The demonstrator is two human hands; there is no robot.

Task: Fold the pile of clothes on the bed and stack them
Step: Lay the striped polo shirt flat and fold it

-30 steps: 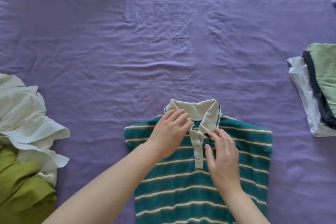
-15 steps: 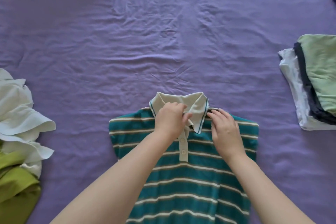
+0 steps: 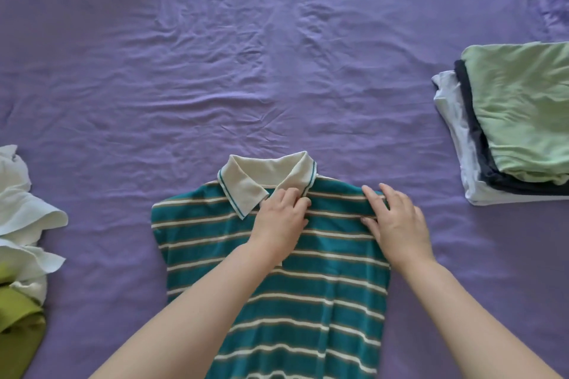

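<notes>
A teal striped polo shirt (image 3: 277, 271) lies flat, collar away from the person, on the purple bed (image 3: 246, 71). The left hand (image 3: 281, 218) pinches the shirt's placket just below the cream collar (image 3: 261, 181); the right hand (image 3: 395, 224) presses flat, fingers straight, on the shirt's right shoulder. Folded clothes (image 3: 508, 120) are stacked well right of the shirt, and unfolded clothes (image 3: 21, 240) are heaped to its left.

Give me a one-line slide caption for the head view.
Left hand pinches the collar of a striped polo while right hand flattens its shoulder; folded stack waits at right.

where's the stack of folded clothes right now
In the head view, the folded stack sits on the purple bed sheet at the right edge, beyond and right of the striped polo shirt.
</notes>
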